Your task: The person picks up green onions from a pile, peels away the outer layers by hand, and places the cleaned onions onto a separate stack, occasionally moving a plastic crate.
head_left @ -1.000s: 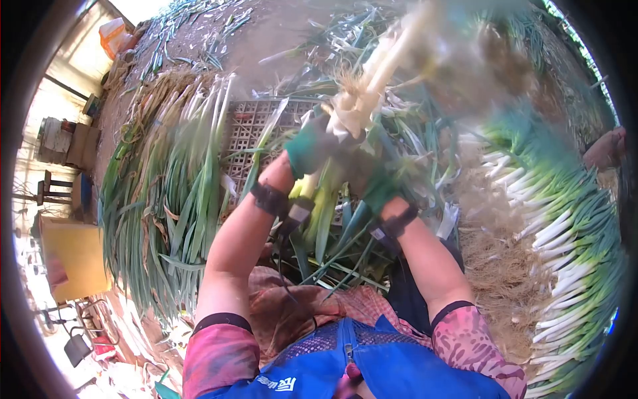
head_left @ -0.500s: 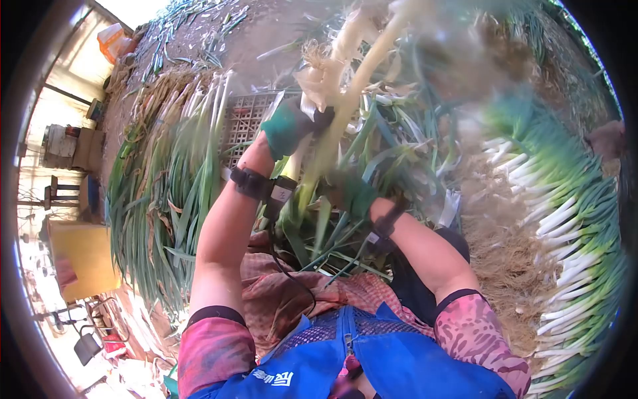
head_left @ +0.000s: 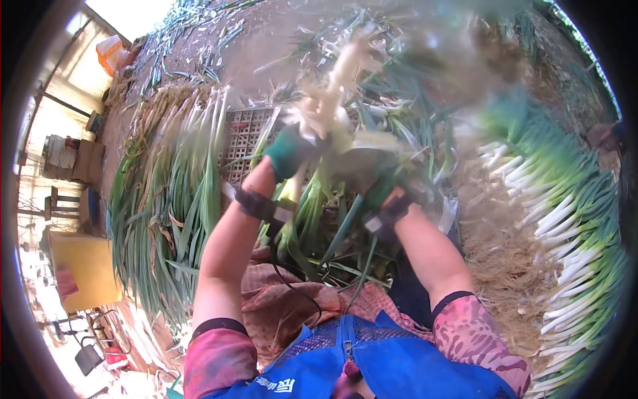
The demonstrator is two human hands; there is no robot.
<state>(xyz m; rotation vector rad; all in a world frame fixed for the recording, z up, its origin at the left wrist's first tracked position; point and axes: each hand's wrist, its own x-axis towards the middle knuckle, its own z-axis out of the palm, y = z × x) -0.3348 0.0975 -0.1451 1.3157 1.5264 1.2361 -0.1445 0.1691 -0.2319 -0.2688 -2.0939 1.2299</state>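
My left hand [head_left: 292,151], in a green and dark glove, is closed around a bunch of green onions [head_left: 323,106], whose pale root ends point up and away from me. Their green leaves hang below my hands. Close on the right, my right hand [head_left: 369,174], gloved the same way, is smeared by motion at the onions' stalks; its fingers cannot be made out. A pale, blurred strip of stalk or leaf [head_left: 375,141] lies just above it. Behind my left hand is a plastic grate [head_left: 244,136].
Untrimmed onions [head_left: 166,193] lie in a thick row on the left. A long row of onions with white stems [head_left: 565,233] curves along the right, beside a heap of roots [head_left: 502,266]. Another person's hand [head_left: 603,136] shows at the right edge.
My right hand has moved up and slightly right, nearer my left hand, which has dropped slightly. The long pale stalk that slanted up between the hands no longer shows there.
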